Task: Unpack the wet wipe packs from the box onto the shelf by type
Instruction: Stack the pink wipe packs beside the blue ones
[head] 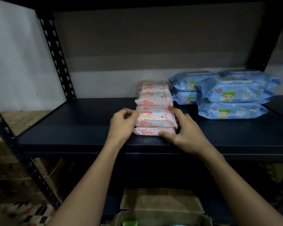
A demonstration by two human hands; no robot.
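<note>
Pink plastic wet wipe packs [155, 119] sit stacked near the front of the dark metal shelf [72, 128]; my left hand [121, 126] and right hand [183, 132] both grip that front stack's ends. Blue wipe packs [230, 98] are piled just right, open cardboard box [162, 206] below.
</note>
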